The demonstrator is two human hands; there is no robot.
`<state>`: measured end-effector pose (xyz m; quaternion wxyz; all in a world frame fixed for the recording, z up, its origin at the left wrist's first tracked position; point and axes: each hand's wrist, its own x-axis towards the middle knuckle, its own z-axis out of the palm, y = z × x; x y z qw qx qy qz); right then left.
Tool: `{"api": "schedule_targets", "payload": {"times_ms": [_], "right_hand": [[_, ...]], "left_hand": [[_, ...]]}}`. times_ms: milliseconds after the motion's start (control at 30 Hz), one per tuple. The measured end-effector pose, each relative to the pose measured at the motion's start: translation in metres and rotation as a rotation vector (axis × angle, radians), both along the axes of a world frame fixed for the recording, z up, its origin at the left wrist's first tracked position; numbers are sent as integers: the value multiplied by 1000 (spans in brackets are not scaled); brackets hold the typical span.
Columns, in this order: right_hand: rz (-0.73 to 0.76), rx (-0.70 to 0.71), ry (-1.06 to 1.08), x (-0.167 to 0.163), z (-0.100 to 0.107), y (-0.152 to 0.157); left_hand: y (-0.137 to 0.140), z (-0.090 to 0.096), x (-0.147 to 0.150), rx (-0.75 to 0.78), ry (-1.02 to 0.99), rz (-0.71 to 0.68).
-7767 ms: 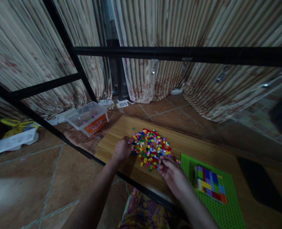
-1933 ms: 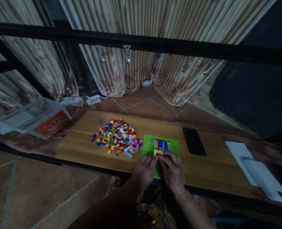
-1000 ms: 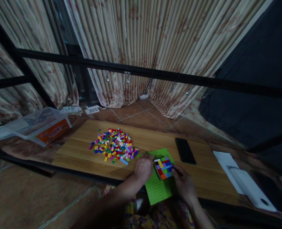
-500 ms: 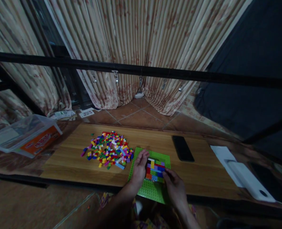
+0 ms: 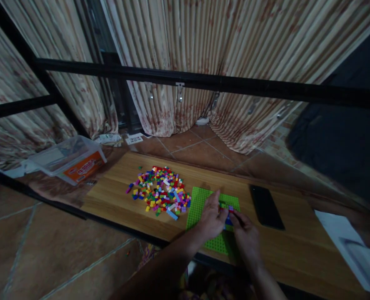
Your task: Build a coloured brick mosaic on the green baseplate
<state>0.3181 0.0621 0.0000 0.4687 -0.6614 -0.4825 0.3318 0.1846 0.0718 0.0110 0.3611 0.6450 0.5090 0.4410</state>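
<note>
A green studded baseplate [image 5: 198,201] lies on the wooden table in front of me. Over it is a multicoloured block of building bricks [image 5: 229,220], with red, blue and purple parts showing; my fingers cover most of it. My left hand [image 5: 212,217] holds the block's left side, with the thumb bent over its top. At the right side, my right hand [image 5: 246,233] has its thumb and fingertips closed on the block near the blue bricks. I cannot tell whether the block is fixed to the baseplate.
Loose colourful bricks [image 5: 163,191] form a pile left of the baseplate. A black phone [image 5: 266,207] lies to the right on the wooden table [image 5: 110,200]. Beyond the left end stands a clear plastic box [image 5: 69,160] with an orange label. White paper [image 5: 341,237] is at the far right.
My view has turned left, shifting the scene rightward and tilting it. My left hand has closed in over the block, its thumb now across the top, hiding more bricks.
</note>
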Motion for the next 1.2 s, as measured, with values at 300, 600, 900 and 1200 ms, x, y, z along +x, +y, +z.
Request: {"api": "schedule_targets", "payload": {"times_ms": [300,600,900,1200], "right_hand": [[-52,184,-144,-5,-10,7],[-72,276,-195,-5,-18,6],[-55,287,-237,-5,-22,7],[-51,261,-223,-7,-22,7]], "left_hand": [[-3,9,-8,111,-58,133],[-73,16,-125,249,508,249],[-70,6,-150,184,763,235],[-73,8,-154,262,596,316]]}}
